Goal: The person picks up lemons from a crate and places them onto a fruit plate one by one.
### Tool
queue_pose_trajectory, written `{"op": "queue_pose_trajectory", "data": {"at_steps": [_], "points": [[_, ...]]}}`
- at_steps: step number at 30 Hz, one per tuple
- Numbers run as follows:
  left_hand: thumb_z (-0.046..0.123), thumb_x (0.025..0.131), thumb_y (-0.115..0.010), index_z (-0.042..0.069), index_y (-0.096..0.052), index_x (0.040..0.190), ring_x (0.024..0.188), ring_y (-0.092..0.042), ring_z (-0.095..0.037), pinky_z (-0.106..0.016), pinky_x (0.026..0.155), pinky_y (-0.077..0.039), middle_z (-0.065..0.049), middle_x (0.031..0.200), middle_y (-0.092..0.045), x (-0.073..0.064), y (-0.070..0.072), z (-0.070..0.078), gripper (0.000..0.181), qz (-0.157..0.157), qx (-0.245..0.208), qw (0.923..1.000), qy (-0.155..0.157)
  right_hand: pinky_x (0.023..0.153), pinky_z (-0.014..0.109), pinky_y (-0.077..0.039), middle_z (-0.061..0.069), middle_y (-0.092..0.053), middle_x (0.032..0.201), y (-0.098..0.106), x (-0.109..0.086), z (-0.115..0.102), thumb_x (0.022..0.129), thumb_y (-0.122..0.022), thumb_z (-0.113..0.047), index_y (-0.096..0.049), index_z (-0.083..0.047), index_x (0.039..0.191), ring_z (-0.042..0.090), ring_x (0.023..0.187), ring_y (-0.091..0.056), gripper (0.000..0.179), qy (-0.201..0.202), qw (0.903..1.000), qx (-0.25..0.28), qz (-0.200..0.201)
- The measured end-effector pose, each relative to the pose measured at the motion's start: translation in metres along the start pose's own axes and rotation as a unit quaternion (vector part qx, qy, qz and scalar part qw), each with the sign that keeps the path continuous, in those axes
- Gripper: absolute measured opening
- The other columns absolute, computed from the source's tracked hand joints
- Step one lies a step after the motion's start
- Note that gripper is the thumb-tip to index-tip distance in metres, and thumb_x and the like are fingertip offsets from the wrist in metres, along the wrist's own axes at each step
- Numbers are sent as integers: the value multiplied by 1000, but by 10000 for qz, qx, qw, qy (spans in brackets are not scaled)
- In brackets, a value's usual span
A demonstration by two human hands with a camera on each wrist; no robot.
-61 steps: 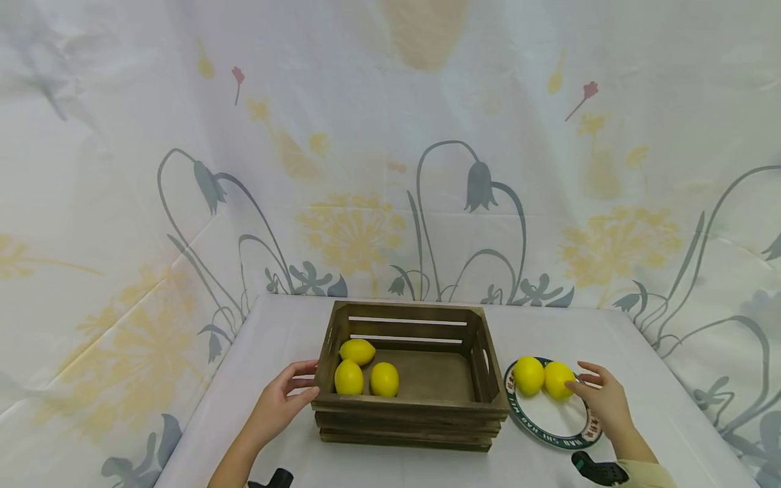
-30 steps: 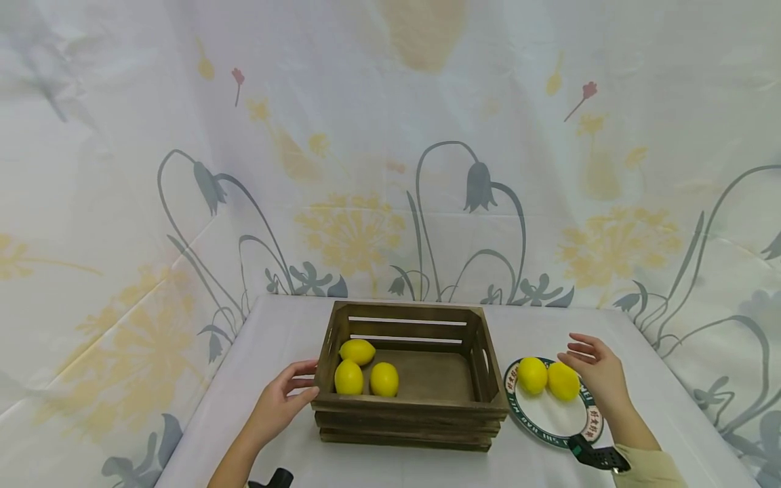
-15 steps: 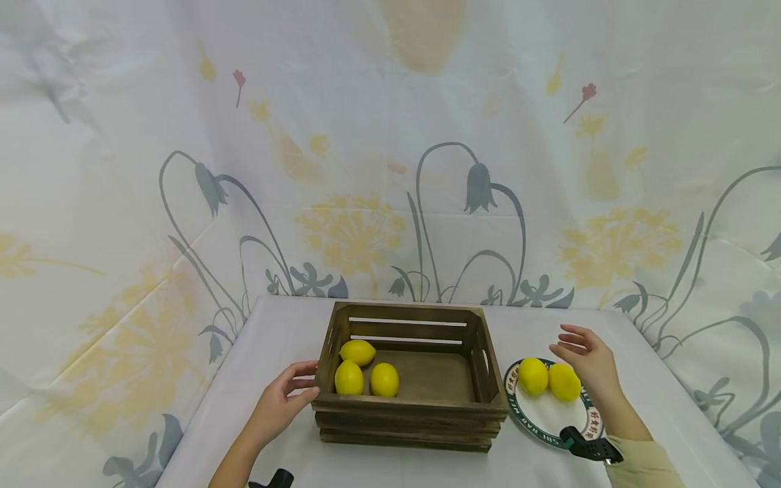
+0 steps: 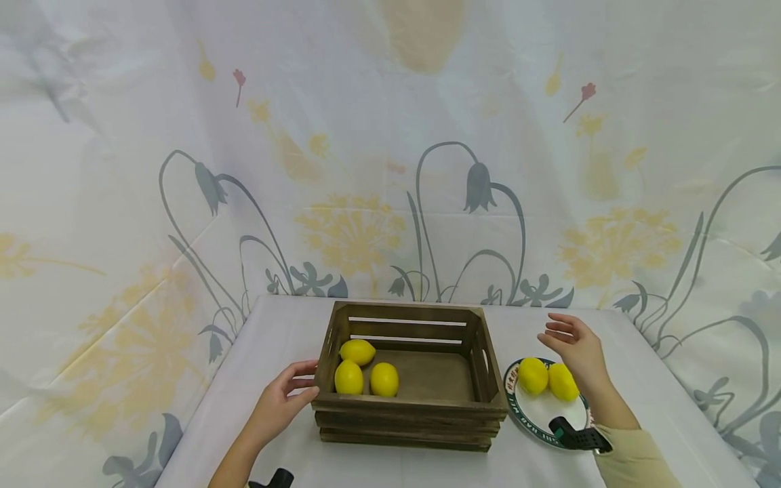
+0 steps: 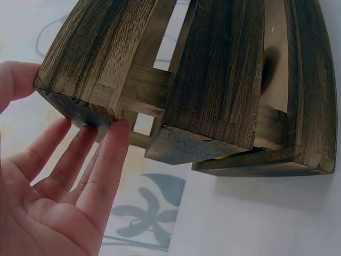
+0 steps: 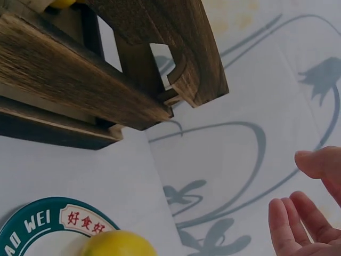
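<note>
A brown slatted wooden crate (image 4: 405, 421) stands mid-table with three yellow lemons (image 4: 384, 380) in its left part. My left hand (image 4: 277, 405) holds the crate's left end. In the left wrist view, thumb and fingertips grip the end of its top slat (image 5: 101, 58). To the right lies a round plate (image 4: 518, 418) with a green lettered rim, carrying two lemons (image 4: 533, 377) side by side. My right hand (image 4: 573, 349), fingers loosely bent and nothing in them, hovers over the plate's back right side. It partly hides the right lemon (image 4: 563, 384).
A white cloth covers the table (image 4: 287, 318). Behind it and at both sides hangs a white curtain (image 4: 366, 135) printed with flowers. The crate's right end has a cut-out handle hole and stands close beside the plate.
My right hand has come away from the right lemon, rising and drifting back and left. Both plate lemons have shifted slightly right. The left hand and crate keep their place.
</note>
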State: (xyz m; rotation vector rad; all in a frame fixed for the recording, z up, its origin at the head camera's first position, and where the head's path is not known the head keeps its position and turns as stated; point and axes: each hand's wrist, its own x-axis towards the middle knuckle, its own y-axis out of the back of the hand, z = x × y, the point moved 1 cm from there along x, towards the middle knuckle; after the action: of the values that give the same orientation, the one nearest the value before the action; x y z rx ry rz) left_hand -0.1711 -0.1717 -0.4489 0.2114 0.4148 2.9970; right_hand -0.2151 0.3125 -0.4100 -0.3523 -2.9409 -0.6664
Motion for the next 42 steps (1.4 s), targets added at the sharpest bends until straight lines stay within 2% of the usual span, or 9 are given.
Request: {"op": "queue_pose_trajectory", "data": {"at_steps": [8,12,17,21,34,42], "points": [[7,85,-67,1,-54,124,104,-56,-29,-30,82,-52,-15,124,-54,0,0,0,41,-2,-41,10000,3,75,8,-44,25,-48,122,-6,3,-11,89,-64,-20,-42,3,131,-4,90,-50,53,224,9996,152,-34],[7,85,-67,1,-54,124,104,-56,-29,-30,82,-52,-15,124,-54,0,0,0,41,-11,-51,10000,-34,76,9,-45,20,-50,118,-10,6,-17,88,-65,-18,-43,4,130,-2,90,-52,52,329,9990,292,-75],[7,85,-66,1,-53,124,104,-56,-29,-30,82,-52,-15,124,-54,0,1,0,42,-23,-54,10000,-54,77,10,-45,19,-51,118,-15,9,-24,88,-65,-15,-43,5,131,-2,90,-53,52,425,9983,386,-104],[7,85,-66,1,-53,124,105,-56,-29,-30,82,-51,-15,124,-53,0,1,1,42,-44,-50,10000,-58,77,9,-44,24,-49,121,-19,11,-29,89,-64,-14,-42,4,131,-2,90,-52,51,442,9981,402,-150],[8,86,-66,1,-53,125,104,-57,-28,-27,81,-51,-15,123,-54,1,1,-1,42,-26,22,10000,-82,78,11,-44,25,-50,121,-37,21,-42,88,-65,-13,-44,4,131,0,90,-54,51,539,9964,543,-351],[8,86,-66,1,-53,125,104,-56,-29,-27,80,-52,-15,124,-54,1,1,0,42,-71,-32,9999,-85,78,13,-44,24,-51,119,-46,22,-53,87,-66,-10,-46,4,129,7,94,-55,49,543,9956,646,-408]]}}
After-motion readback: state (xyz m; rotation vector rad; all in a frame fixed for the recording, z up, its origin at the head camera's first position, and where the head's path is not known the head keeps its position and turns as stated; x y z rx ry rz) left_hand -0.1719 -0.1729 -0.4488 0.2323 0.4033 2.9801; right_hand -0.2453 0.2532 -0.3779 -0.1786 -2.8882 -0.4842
